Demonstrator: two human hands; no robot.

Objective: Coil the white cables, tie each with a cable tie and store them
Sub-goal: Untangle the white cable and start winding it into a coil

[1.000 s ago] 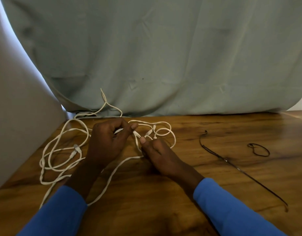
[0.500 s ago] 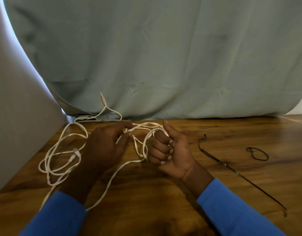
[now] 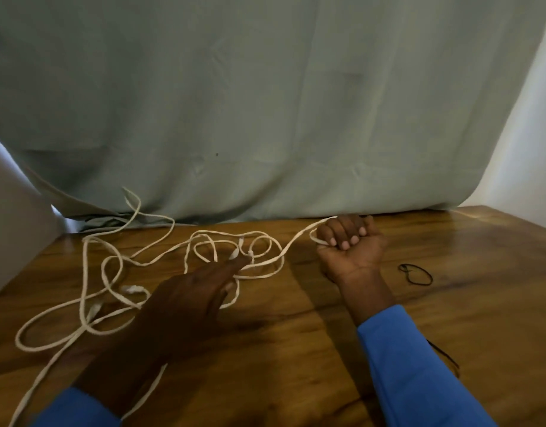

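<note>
A long white cable (image 3: 160, 257) lies in loose tangled loops across the left half of the wooden table (image 3: 296, 349). My left hand (image 3: 188, 298) lies flat on the loops with straight fingers, fingertips near a knot-like crossing. My right hand (image 3: 350, 245) is turned palm up at the table's far side, its fingers curled round one strand of the cable, which runs taut from the fist toward the tangle. A small black cable tie (image 3: 415, 274) lies looped on the table to the right of that hand.
A pale green cloth (image 3: 265, 103) hangs behind the table and reaches its back edge. A thin dark tie (image 3: 444, 355) shows partly behind my right sleeve. A light surface (image 3: 16, 241) borders the table on the left.
My right hand has pulled its strand away to the right and back, stretching it out. My left hand let go of the cable and flattened onto the loops. The view shifted closer.
</note>
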